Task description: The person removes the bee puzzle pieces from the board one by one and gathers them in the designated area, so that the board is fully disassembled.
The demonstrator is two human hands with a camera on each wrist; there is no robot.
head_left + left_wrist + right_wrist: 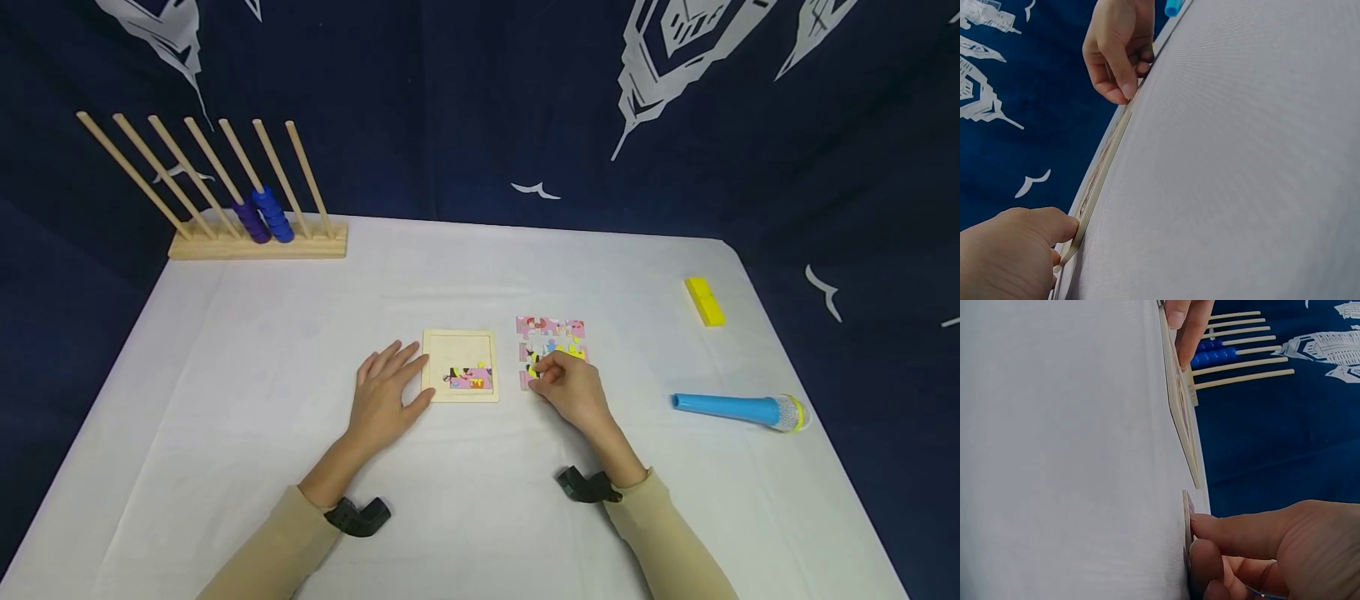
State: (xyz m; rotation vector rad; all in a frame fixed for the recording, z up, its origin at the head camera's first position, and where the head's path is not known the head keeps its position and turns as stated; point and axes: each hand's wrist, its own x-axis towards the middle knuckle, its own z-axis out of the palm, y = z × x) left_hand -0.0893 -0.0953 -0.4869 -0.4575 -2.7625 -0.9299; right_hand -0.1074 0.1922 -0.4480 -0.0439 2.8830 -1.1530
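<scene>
My left hand lies beside a square wooden puzzle tray, its spread fingers touching the left edge. Joined pink puzzle pieces sit in the lower right of the tray's recess. To the right of it, loose puzzle pieces lie in rows on the table, some hidden under my right hand. The right thumb and curled fingers pinch a puzzle piece at the lower left of that group. In the left wrist view, the left thumb presses the tray's rim.
A wooden bead rack with purple and blue beads on its rods stands at the back left. On the right lie a yellow block and a blue toy microphone. A dark printed cloth hangs behind the white table.
</scene>
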